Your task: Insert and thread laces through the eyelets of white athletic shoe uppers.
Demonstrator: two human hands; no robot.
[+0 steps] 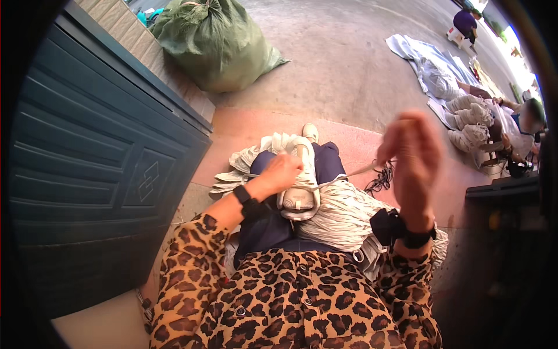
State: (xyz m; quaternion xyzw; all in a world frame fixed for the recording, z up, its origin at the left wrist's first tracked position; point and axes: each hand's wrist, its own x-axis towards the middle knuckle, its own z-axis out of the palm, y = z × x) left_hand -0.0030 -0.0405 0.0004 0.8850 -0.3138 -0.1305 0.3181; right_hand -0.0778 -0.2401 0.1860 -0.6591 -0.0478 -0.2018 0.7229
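Note:
A pale shoe upper [298, 200] lies lengthwise on my lap between my thighs, its opening toward me. My left hand [281, 173] is closed at its left edge, over the lacing area; the fingertips are partly hidden. Up at the right, my right hand [414, 166] is blurred by motion, fingers together on a light shoelace [356, 173] that stretches taut from the upper. Against my left leg rests a stack of similar pale uppers [235, 170]. A thick bundle of off-white laces [343, 214] covers my right thigh.
Dark cords [381, 179] hang beyond my right knee. A big green sack [215, 46] stands ahead at left, near a dark blue panelled door [110, 163]. Far right, another person [526, 125] sits beside white bundles [468, 119] on a cloth [410, 52]. A person in purple [465, 23] is farther off.

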